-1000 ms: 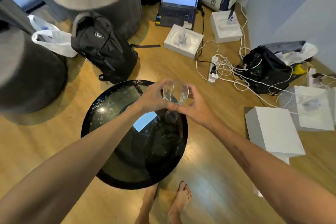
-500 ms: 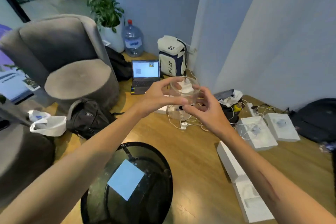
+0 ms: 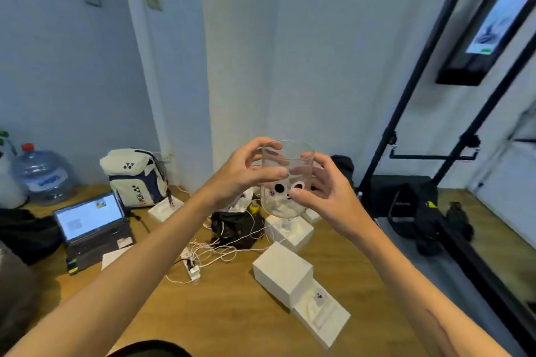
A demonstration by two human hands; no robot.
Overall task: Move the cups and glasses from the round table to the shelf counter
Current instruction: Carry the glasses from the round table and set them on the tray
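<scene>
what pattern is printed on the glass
The glass is clear, with black dots ringed in white, like cartoon eyes, on its lower half. Head view, the only one.

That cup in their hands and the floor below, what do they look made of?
The cup looks like clear, glossy glass: the fingers behind it show through, and it carries a black-and-white print. The floor looks like smooth wood or laminate, warm brown with a soft sheen.

The black round table (image 3: 150, 349) is cut off by the bottom edge; the clear glass's (image 3: 285, 180) lower print is partly hidden by fingers (image 3: 301, 194).
</scene>
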